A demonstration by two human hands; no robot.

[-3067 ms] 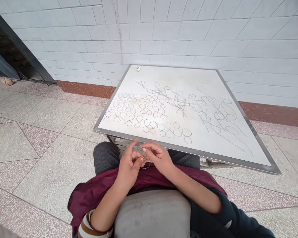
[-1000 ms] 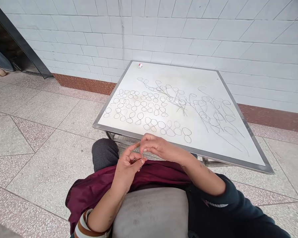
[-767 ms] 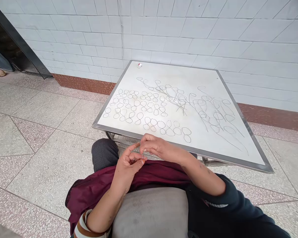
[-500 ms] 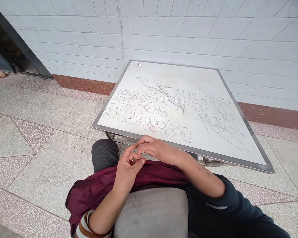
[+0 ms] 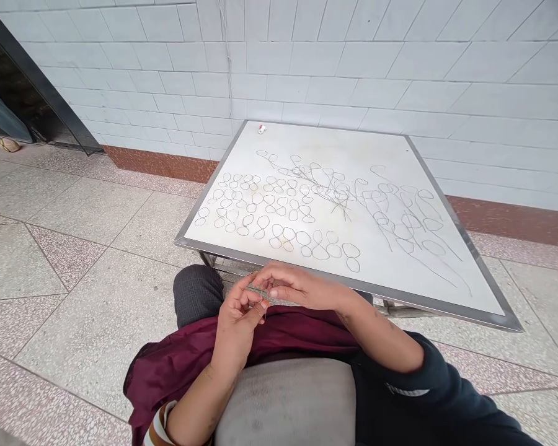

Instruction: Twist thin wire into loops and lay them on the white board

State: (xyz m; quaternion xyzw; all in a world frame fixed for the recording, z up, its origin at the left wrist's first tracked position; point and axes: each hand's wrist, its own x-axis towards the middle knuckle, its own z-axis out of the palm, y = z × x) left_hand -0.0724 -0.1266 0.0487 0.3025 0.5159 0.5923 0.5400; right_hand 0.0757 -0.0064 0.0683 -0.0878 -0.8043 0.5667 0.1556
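Observation:
Above my lap, my left hand (image 5: pixel 236 317) pinches a thin wire (image 5: pixel 265 316) between thumb and fingers. A small curve of that wire shows below the thumb tip. My right hand (image 5: pixel 304 288) comes in from the right, its fingers bent over the left fingertips and closed at the same wire. The fingers hide most of the wire, so its full shape cannot be made out. Just beyond both hands, the white table (image 5: pixel 390 282) carries rows of wire pieces bent into double loops (image 5: pixel 283 238). Long wires with looped ends (image 5: pixel 411 223) lie tangled on its right side.
A metal edge (image 5: pixel 344 284) borders the table close in front of my hands. A small red-and-white object (image 5: pixel 261 129) sits at the far left corner. Behind stands a white tiled wall (image 5: pixel 307 62). Dark red cloth (image 5: pixel 177 353) covers my lap.
My right thumb has moved out from behind the fingers and now shows beside the left fingertips. A curve of wire has appeared below the left thumb. The view has shifted slightly.

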